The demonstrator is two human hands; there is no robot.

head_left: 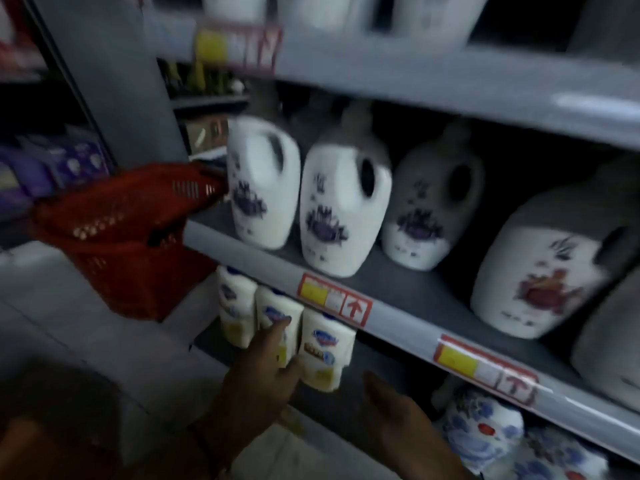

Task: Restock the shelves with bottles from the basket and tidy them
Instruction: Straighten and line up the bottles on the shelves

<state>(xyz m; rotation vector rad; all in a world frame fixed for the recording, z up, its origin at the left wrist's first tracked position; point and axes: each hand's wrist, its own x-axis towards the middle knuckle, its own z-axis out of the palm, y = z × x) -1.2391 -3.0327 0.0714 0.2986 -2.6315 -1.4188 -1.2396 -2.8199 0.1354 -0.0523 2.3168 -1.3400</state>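
Bottles (pixel 327 348) below price-tagged shelf edge (pixel 346 299)

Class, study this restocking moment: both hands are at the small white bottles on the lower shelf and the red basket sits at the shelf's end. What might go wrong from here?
1. The left hand presses its fingers against the small white bottles at the shelf's front; a nudge might topple one off.
2. The red basket looks tilted against the shelf edge, so it may slip.
3. The right hand holds nothing and could not steady a fall.
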